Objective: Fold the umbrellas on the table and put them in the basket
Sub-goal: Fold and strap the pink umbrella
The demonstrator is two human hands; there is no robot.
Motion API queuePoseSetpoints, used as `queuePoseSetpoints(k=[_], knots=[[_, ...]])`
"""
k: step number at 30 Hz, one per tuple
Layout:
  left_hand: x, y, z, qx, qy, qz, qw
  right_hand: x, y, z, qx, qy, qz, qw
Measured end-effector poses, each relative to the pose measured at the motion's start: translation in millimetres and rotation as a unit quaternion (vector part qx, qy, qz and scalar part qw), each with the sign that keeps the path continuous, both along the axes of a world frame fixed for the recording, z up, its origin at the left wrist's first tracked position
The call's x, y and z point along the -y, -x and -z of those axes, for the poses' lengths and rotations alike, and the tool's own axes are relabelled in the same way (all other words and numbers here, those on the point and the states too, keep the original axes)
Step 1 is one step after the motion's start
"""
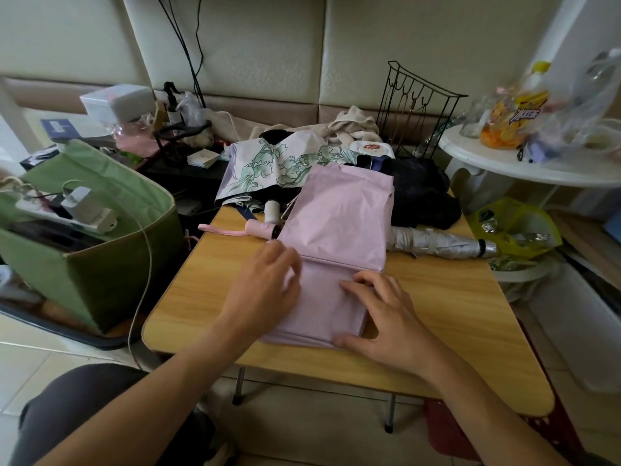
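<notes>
1. Folding under way: pink umbrella (336,250) flat on table (437,297); left hand (265,284) and right hand (379,317) spread, pressing the canopy.
2. Next, probably: roll tight, strap, then into green basket (111,264).

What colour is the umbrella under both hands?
Pale pink umbrella, matching pink handle; head view.

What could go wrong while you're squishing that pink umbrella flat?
1. Both hands, left and right, only press the pink umbrella, so its loose folds may spring open.
2. The silver umbrella lies right beside it and might get nudged off the table.
</notes>
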State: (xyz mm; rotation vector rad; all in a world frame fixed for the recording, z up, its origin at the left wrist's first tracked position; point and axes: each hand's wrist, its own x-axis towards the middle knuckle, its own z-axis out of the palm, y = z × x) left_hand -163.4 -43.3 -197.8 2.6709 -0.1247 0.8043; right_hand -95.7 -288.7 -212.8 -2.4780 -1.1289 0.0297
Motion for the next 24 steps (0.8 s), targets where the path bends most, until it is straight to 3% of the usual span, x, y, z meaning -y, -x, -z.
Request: queuePoseSetpoints(k=[4,10,19,21,24], knots=[[6,0,14,-0.093,-0.118,0.125,0.981,-1,0,0,-0.003,0.001,0.003,1.000],[1,0,34,-0.190,-0.166,0.124,0.960,-2,0,-3,-0.017,0.016,0.010,1.000],[4,4,36,-0.245,-0.187,0.096,0.946,1,1,-6,-0.024,0.056,-0.005,0.998],[5,3,35,-0.244,-0.178,0.098,0.948,0,-4,-11,-0.039,0.017,-0.005,0.999],[4,3,34,-0.251,-0.171,0.098,0.948,-3,-18,-24,-0.028,-0.164,0.055,0.985]])
